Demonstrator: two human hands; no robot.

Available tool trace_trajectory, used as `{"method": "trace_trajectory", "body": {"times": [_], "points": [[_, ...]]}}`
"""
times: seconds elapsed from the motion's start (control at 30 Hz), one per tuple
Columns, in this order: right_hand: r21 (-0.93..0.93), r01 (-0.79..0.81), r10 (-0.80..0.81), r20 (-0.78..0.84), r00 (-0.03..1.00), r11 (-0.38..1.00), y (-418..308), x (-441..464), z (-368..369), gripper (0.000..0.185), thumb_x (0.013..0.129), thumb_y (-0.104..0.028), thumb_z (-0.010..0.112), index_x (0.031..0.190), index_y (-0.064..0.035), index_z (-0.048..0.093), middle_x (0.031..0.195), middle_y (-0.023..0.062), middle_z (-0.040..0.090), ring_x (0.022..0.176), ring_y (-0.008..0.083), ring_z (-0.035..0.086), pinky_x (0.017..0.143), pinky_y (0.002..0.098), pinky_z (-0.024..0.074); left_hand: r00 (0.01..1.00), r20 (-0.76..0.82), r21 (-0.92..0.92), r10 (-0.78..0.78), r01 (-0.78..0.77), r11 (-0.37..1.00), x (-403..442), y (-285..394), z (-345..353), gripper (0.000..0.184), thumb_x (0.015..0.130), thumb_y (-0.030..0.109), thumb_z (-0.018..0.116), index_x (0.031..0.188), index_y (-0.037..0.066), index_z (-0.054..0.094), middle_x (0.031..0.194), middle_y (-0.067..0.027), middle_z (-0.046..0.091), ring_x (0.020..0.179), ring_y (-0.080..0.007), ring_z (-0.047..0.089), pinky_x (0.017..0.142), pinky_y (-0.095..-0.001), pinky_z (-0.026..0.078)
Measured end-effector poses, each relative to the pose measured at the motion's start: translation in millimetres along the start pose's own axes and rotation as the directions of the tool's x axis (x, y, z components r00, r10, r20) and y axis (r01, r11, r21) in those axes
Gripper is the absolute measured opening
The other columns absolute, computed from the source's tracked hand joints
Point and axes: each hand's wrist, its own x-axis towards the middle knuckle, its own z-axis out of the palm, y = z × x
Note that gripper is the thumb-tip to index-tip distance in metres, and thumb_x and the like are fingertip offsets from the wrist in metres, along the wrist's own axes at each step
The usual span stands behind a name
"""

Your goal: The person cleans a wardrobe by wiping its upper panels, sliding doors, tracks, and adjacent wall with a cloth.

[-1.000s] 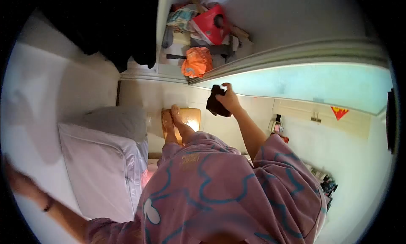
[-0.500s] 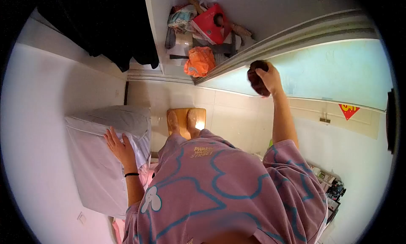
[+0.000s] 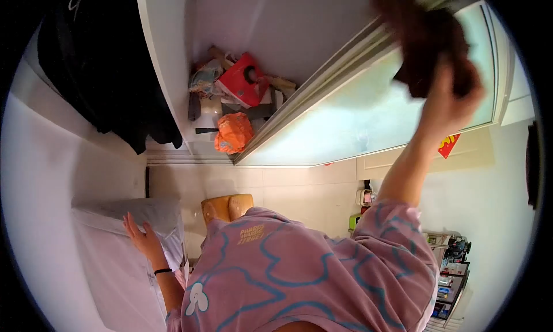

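Observation:
My right hand is closed around a dark brown cloth, raised high at the right. The cloth hangs against or just in front of the upper part of a frosted glass sliding door and its frame; whether it touches is unclear, and motion blurs it. On the left, my left hand lies with fingers outstretched on a large piece covered in pale grey fabric. A black band circles that wrist. My feet stand on a small wooden stool.
Inside the open cupboard lie a red bag, an orange cloth bundle and other folded items. Black clothing hangs at the upper left. A rack with small goods stands at lower right, below a red sign.
My right hand has carried the brown cloth upward and to the right, and the cloth now spreads out more. My left hand stays on the grey cover. The view has shifted upward.

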Motion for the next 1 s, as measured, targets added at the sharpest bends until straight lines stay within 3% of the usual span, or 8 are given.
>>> {"method": "trace_trajectory", "body": {"times": [0.17, 0.3, 0.4, 0.53, 0.63, 0.8, 0.87, 1.0], "points": [[-0.223, 0.355, -0.373, -0.041, 0.927, 0.908, 68.7, 101.2, 46.6, 0.062, 0.076, -0.046, 0.078, 0.112, 0.0023, 0.062, 0.109, 0.0202, 0.057, 0.11, 0.0343, 0.051, 0.094, 0.0433, 0.0441, 1.0, -0.005, -0.151, 0.024, -0.025, 0.988, 12.4, 7.5, 33.6, 0.051, 0.091, 0.005, 0.052, 0.141, 0.007, 0.045, 0.15, -0.0162, 0.039, 0.142, -0.0375, 0.028, 0.113, -0.0467, 0.028], [-0.194, 0.208, -0.228, -0.085, 0.97, 0.959, 60.3, 19.3, 61.6, 0.057, 0.074, -0.034, 0.08, 0.114, -0.0012, 0.054, 0.105, 0.0201, 0.052, 0.102, 0.0396, 0.05, 0.088, 0.0481, 0.0461, 0.996, 0.025, -0.239, 0.09, -0.082, 0.968, 16.1, 53.6, 49.4, 0.048, 0.091, 0.001, 0.051, 0.138, 0.003, 0.048, 0.147, -0.0156, 0.044, 0.141, -0.0345, 0.031, 0.114, -0.0442, 0.028], [-0.172, 0.137, -0.112, 0.146, 0.983, 0.976, 71.7, -73.5, 51.6, 0.054, 0.072, -0.024, 0.081, 0.113, -0.0039, 0.05, 0.109, 0.0185, 0.053, 0.1, 0.0384, 0.053, 0.081, 0.0466, 0.0498, 0.93, 0.227, -0.428, 0.29, -0.173, 0.887, 36.9, 110.9, 69.3, 0.042, 0.094, 0.004, 0.052, 0.135, -0.001, 0.051, 0.143, -0.0146, 0.049, 0.135, -0.0296, 0.042, 0.112, -0.0385, 0.031], [-0.245, -0.036, 0.156, 0.494, 0.855, 0.969, 66.1, -187.8, 34.7, 0.053, 0.066, -0.02, 0.083, 0.109, -0.0108, 0.053, 0.107, 0.0167, 0.054, 0.09, 0.0373, 0.06, 0.066, 0.0465, 0.0531, 0.706, 0.374, -0.719, 0.601, -0.188, 0.669, 79.0, 258.2, 79.4, 0.039, 0.1, 0.016, 0.051, 0.135, 0.0, 0.051, 0.141, -0.0145, 0.05, 0.13, -0.0261, 0.048, 0.109, -0.0332, 0.034], [-0.273, -0.138, 0.257, 0.471, 0.844, 0.952, 54.8, -234.4, 38.0, 0.051, 0.067, -0.02, 0.082, 0.108, -0.0118, 0.052, 0.107, 0.016, 0.052, 0.087, 0.0379, 0.06, 0.063, 0.0461, 0.053, 0.516, 0.233, -0.896, 0.825, -0.217, 0.388, 94.6, 386.3, 78.3, 0.043, 0.103, 0.027, 0.046, 0.137, 0.0, 0.049, 0.141, -0.0151, 0.05, 0.132, -0.0246, 0.046, 0.109, -0.032, 0.033], [-0.331, -0.319, 0.426, 0.33, 0.842, 0.888, 33.7, -247.0, 55.3, 0.051, 0.068, -0.022, 0.081, 0.108, -0.0095, 0.052, 0.11, 0.0161, 0.052, 0.089, 0.0379, 0.061, 0.062, 0.0458, 0.0539, 0.455, 0.274, -0.959, 0.847, 0.064, 0.276, 120.6, 537.9, 123.2, 0.067, 0.103, 0.051, 0.035, 0.137, -0.005, 0.047, 0.14, -0.0161, 0.05, 0.132, -0.0237, 0.044, 0.112, -0.0327, 0.03], [-0.327, -0.261, 0.364, 0.308, 0.879, 0.908, 35.7, -246.0, 54.6, 0.053, 0.07, -0.02, 0.081, 0.109, -0.009, 0.047, 0.108, 0.0156, 0.051, 0.083, 0.0378, 0.061, 0.058, 0.0464, 0.0521, 0.308, 0.526, -0.813, 0.793, 0.456, 0.362, 125.9, 565.9, 135.8, 0.079, 0.099, 0.062, 0.032, 0.135, -0.006, 0.049, 0.139, -0.0152, 0.05, 0.127, -0.0237, 0.046, 0.111, -0.0326, 0.03], [-0.352, -0.255, 0.381, 0.358, 0.852, 0.901, 34.4, -243.7, 49.6, 0.053, 0.069, -0.022, 0.082, 0.108, -0.0094, 0.049, 0.108, 0.0145, 0.052, 0.082, 0.0357, 0.062, 0.057, 0.0445, 0.0533, 0.412, 0.517, -0.84, 0.75, 0.411, 0.354, 117.1, 570.9, 135.2, 0.09, 0.094, 0.07, 0.032, 0.141, -0.005, 0.04, 0.145, -0.0164, 0.043, 0.134, -0.0238, 0.039, 0.113, -0.0342, 0.025]]}}
